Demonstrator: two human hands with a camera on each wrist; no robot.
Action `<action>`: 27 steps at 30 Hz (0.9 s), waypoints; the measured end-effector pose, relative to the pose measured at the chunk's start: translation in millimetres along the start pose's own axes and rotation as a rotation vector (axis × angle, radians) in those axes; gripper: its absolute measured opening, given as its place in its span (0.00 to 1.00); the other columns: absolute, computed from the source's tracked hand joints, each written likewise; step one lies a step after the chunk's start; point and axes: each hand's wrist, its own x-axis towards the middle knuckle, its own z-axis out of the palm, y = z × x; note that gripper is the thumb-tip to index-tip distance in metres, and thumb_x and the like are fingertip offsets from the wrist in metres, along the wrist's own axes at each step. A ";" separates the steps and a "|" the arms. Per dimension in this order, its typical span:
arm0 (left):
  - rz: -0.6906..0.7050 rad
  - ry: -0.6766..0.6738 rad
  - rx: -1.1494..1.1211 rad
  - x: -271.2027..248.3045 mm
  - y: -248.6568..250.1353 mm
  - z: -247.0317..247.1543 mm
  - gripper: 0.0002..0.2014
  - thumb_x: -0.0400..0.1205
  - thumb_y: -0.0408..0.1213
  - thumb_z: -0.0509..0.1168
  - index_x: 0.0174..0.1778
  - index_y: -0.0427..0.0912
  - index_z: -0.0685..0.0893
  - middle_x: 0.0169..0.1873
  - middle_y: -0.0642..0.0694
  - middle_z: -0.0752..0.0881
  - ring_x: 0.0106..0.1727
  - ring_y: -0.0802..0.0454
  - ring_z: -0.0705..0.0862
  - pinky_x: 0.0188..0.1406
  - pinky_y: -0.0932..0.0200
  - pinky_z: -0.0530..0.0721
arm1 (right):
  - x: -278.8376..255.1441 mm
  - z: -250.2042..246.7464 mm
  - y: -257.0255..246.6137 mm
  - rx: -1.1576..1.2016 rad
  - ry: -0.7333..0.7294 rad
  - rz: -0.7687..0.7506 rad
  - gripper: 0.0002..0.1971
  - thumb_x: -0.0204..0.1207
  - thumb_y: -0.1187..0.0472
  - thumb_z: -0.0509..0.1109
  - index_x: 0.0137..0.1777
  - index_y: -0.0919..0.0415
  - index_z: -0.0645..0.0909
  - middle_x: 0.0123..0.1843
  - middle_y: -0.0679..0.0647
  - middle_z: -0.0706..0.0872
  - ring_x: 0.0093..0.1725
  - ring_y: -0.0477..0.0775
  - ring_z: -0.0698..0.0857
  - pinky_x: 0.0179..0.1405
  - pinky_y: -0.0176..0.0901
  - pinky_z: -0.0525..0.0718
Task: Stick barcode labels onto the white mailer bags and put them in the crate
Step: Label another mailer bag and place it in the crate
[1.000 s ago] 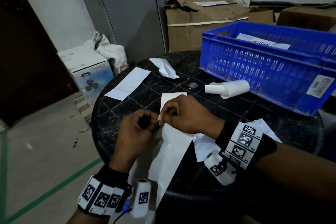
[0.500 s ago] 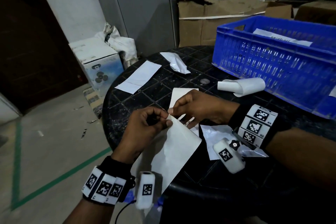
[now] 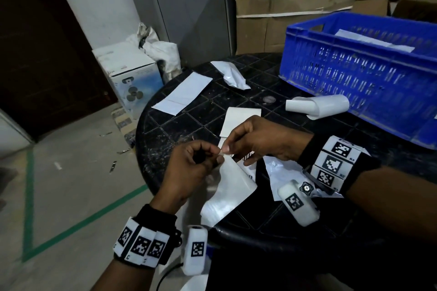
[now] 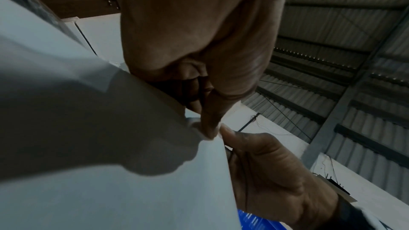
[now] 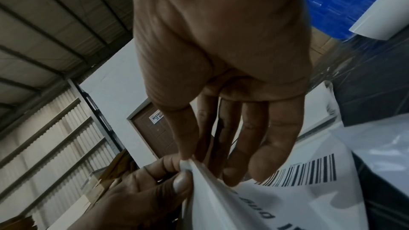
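At the near edge of the black round table [image 3: 189, 125] both hands work on one white sheet. My left hand [image 3: 218, 157] pinches the corner of a glossy backing strip [image 3: 227, 186] that hangs over the table edge. My right hand [image 3: 224, 147] pinches the corner of the barcode label [image 3: 244, 157], whose bars show under its fingers. The right wrist view shows the barcode label [image 5: 309, 172] facing the palm, and the left thumb [image 5: 181, 181] on the same corner. The blue crate [image 3: 366, 73] stands at the far right with a labelled bag [image 3: 369, 39] inside.
A label roll [image 3: 319, 106] lies in front of the crate. A crumpled white bag [image 3: 231, 75] and a flat white sheet [image 3: 182, 95] lie at the table's far left. Another bag [image 3: 283, 172] lies under my right wrist. Cardboard boxes [image 3: 283, 7] stand behind.
The two corners have come apart: the backing strip now folds down and left from the label, and the barcode shows under my right hand. Both hands keep their pinch.
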 end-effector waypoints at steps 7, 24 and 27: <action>-0.105 0.099 -0.145 1.8 0.1 2.9 0.14 0.73 0.18 0.77 0.50 0.38 0.90 0.36 0.39 0.93 0.39 0.51 0.90 0.43 0.60 0.89 | -2.0 3.0 4.3 0.044 0.062 -0.089 0.04 0.76 0.65 0.81 0.50 0.62 0.93 0.43 0.61 0.93 0.40 0.47 0.89 0.40 0.43 0.85; 0.000 0.063 -0.032 3.3 -5.2 4.8 0.15 0.75 0.23 0.78 0.55 0.40 0.89 0.38 0.41 0.93 0.39 0.48 0.91 0.44 0.49 0.91 | -11.1 10.9 -12.3 -0.288 0.218 -0.228 0.13 0.68 0.61 0.86 0.52 0.51 0.92 0.38 0.44 0.95 0.43 0.36 0.92 0.57 0.46 0.89; -0.007 0.077 -0.061 3.1 -5.6 3.4 0.15 0.74 0.24 0.80 0.54 0.40 0.90 0.37 0.41 0.92 0.37 0.52 0.89 0.39 0.59 0.89 | -10.3 5.3 -10.8 -0.132 0.203 -0.176 0.12 0.71 0.64 0.86 0.53 0.56 0.91 0.39 0.51 0.95 0.36 0.42 0.91 0.43 0.42 0.87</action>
